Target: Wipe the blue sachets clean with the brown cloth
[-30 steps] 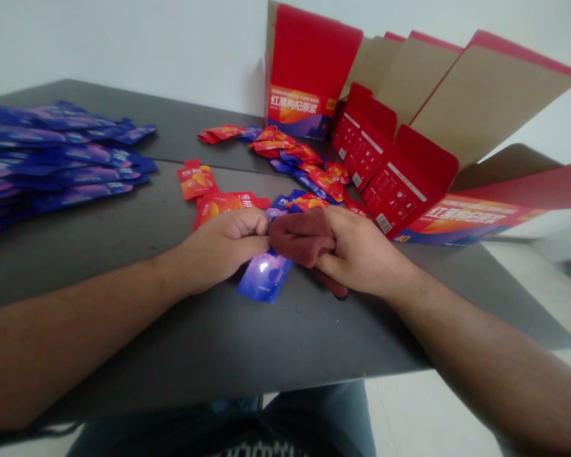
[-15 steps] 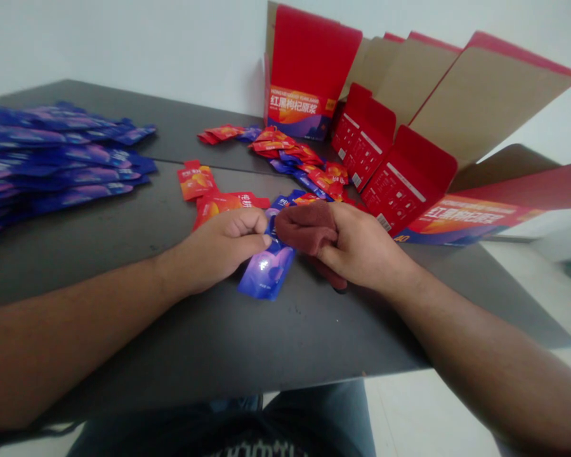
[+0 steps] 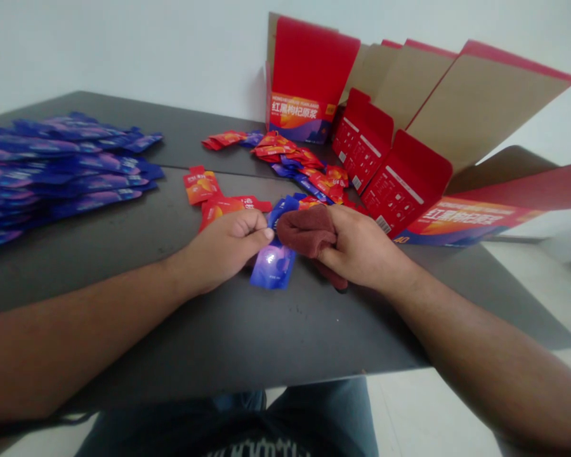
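Observation:
In the head view my left hand (image 3: 235, 244) pinches the left edge of a blue-purple sachet (image 3: 273, 265) above the table. My right hand (image 3: 361, 244) is closed round a folded brown cloth (image 3: 307, 230), which lies against the sachet's upper part and covers some of it. Just behind the left hand are red-orange sachets (image 3: 228, 205), and one more red sachet (image 3: 201, 185) sits a little further left. The fingertips of my right hand are hidden by the cloth.
A large stack of blue sachets (image 3: 71, 168) fills the table's left side. Mixed red and blue sachets (image 3: 309, 166) lie in a row before an upright red box (image 3: 302, 82). Open cartons (image 3: 461, 219) with raised flaps stand at right. The grey table's (image 3: 266, 343) front edge is near my legs.
The blue sachet's lower end has swung slightly right and up between my hands. Both hands keep their hold, and the whole view has shifted a little.

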{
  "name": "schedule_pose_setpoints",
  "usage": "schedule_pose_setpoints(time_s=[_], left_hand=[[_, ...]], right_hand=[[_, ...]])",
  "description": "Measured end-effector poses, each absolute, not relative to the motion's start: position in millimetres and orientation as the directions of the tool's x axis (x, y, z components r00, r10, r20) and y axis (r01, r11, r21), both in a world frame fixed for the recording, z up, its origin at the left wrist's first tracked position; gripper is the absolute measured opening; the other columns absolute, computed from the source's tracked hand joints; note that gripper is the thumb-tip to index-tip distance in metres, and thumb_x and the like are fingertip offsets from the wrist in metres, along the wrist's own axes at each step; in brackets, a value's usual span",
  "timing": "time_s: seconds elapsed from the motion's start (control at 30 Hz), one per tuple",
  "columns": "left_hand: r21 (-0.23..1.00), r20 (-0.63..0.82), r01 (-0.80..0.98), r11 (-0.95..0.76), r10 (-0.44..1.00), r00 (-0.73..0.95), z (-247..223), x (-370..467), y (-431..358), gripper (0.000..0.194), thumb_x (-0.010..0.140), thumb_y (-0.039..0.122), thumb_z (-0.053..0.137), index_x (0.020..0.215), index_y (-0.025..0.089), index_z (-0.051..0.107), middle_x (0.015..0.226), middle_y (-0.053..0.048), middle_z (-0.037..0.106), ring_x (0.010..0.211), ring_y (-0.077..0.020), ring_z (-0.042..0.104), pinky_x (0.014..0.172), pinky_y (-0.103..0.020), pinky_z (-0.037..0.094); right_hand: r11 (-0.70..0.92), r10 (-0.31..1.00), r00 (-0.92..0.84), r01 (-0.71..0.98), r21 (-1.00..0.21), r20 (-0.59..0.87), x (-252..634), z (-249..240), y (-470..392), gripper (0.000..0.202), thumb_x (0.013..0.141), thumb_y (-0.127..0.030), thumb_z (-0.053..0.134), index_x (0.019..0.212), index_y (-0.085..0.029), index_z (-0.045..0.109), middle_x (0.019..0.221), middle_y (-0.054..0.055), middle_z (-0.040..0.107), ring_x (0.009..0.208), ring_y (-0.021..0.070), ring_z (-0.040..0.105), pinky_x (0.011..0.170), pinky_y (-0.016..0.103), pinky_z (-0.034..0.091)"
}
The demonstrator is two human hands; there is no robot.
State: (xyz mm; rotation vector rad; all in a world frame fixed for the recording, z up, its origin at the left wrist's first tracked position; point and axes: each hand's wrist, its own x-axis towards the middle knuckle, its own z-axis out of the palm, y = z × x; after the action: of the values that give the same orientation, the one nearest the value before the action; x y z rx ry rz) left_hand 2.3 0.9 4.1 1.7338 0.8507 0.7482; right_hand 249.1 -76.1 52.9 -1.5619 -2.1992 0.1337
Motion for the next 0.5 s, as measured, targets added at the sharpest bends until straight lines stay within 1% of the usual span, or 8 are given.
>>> schedule_pose_setpoints(time_s=[0.1,0.27,0.33,0.37,0.43,0.5], left_hand=[[0.970,0.059,0.168,-0.174,0.843,0.534,1,3,1,0.027,0.097,0.032,0.067,0.076,0.021,0.056,0.061,0.004,0.050,0.052,-0.0104,0.041,0.050,-0.023,0.030],[0.991,0.068,0.066,-0.119,0.853,0.518,-6,3,3,0.026,0.097,0.036,0.072,0.079,0.020,0.060,0.067,0.001,0.056,0.057,-0.0113,0.048,0.054,-0.024,0.037],[0.997,0.042,0.033,-0.071,0.849,0.527,-7,4,3,0.025,0.096,0.035,0.073,0.081,0.021,0.058,0.066,0.002,0.055,0.056,-0.0111,0.048,0.053,-0.024,0.038],[0.999,0.024,0.017,-0.040,0.847,0.531,-7,5,2,0.025,0.096,0.034,0.072,0.082,0.022,0.057,0.065,0.003,0.054,0.054,-0.0109,0.047,0.051,-0.023,0.037],[1.000,-0.001,-0.004,0.004,0.841,0.541,-7,6,2,0.025,0.097,0.032,0.072,0.082,0.023,0.054,0.063,0.004,0.050,0.051,-0.0102,0.044,0.048,-0.023,0.035],[1.000,-0.008,-0.013,0.018,0.841,0.541,-7,7,2,0.025,0.097,0.032,0.072,0.083,0.023,0.054,0.063,0.005,0.050,0.050,-0.0100,0.043,0.047,-0.023,0.034]], right_hand=[[0.405,0.895,-0.305,0.861,-0.307,0.325,241,49,-81,0.030,0.087,-0.024,0.071,0.116,-0.017,0.072,0.110,0.010,0.077,0.096,0.0257,0.070,0.086,0.037,0.054],[0.515,0.853,-0.481,0.838,-0.181,0.204,230,45,-91,0.022,0.090,-0.020,0.068,0.111,-0.019,0.069,0.108,0.010,0.073,0.096,0.0262,0.067,0.081,0.037,0.053],[0.490,0.861,-0.445,0.856,-0.166,0.245,234,46,-89,0.023,0.090,-0.020,0.069,0.113,-0.018,0.069,0.109,0.011,0.074,0.095,0.0264,0.067,0.082,0.037,0.053],[0.455,0.869,-0.395,0.875,-0.168,0.296,236,45,-86,0.025,0.089,-0.021,0.069,0.114,-0.017,0.069,0.111,0.012,0.074,0.094,0.0264,0.067,0.083,0.038,0.054],[0.406,0.866,-0.320,0.898,-0.167,0.384,241,44,-82,0.033,0.088,-0.021,0.071,0.120,-0.016,0.069,0.113,0.013,0.074,0.099,0.0282,0.068,0.088,0.039,0.055],[0.396,0.874,-0.311,0.901,-0.175,0.373,241,42,-81,0.035,0.089,-0.023,0.072,0.123,-0.016,0.069,0.112,0.012,0.075,0.099,0.0287,0.067,0.088,0.040,0.055]])
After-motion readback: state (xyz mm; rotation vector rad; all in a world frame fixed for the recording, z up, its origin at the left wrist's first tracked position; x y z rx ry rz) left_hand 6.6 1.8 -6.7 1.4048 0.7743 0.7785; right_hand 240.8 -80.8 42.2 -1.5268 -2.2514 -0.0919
